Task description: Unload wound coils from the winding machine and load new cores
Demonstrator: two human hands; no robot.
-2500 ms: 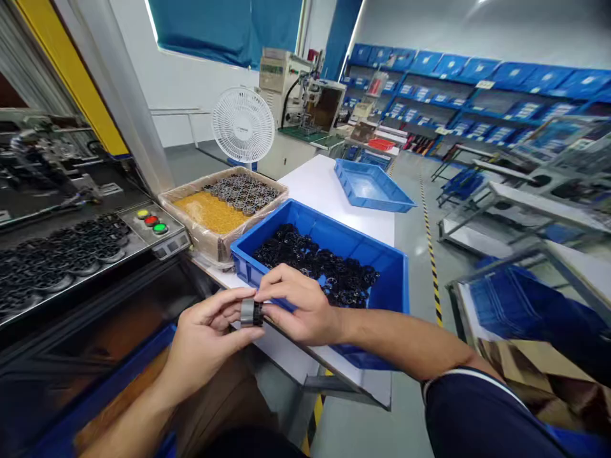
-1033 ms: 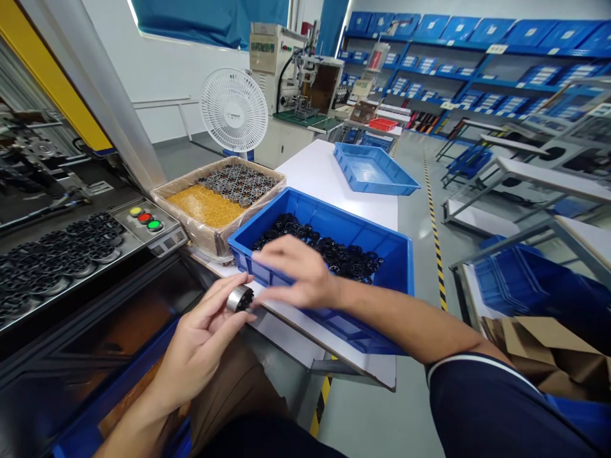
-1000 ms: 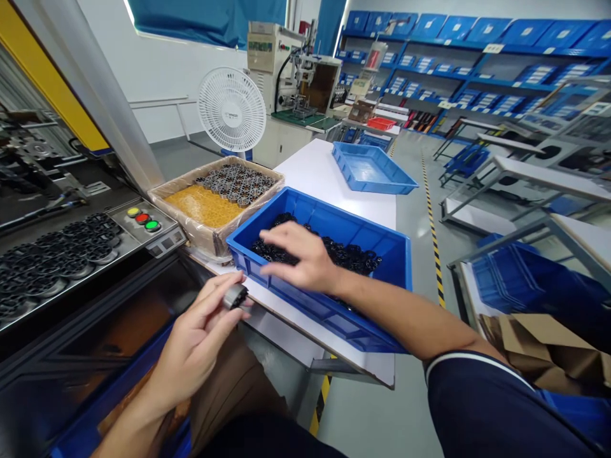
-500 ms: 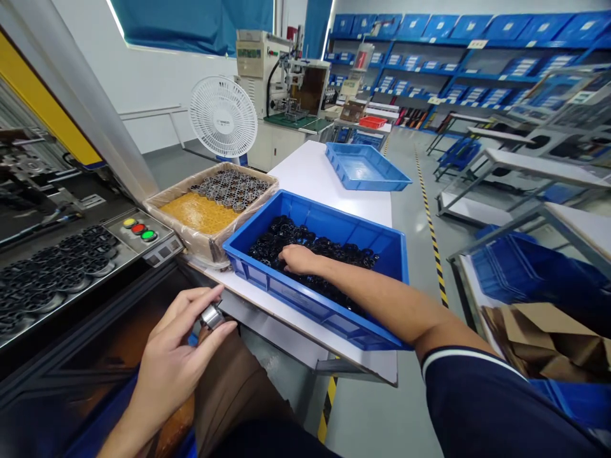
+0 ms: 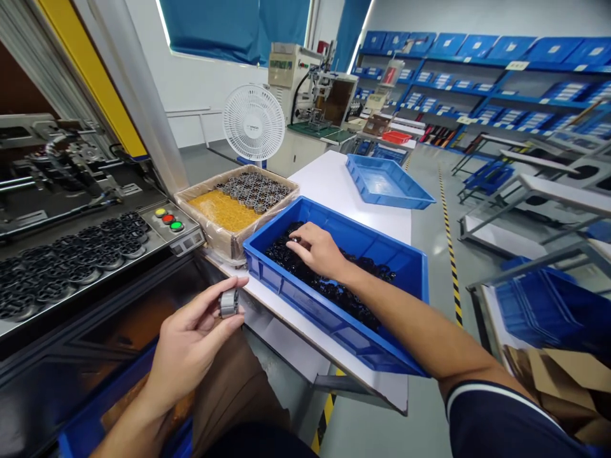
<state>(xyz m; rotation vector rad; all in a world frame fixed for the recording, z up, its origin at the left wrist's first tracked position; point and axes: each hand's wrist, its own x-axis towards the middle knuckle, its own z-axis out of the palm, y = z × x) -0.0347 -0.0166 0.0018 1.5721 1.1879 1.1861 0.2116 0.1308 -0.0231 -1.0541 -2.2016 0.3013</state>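
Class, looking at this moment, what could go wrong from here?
The left hand pinches the grey ring beyond the edge of the table, so a slip might drop it to the floor. The black parts lie heaped in the blue bin, so the right hand might snag several at once.
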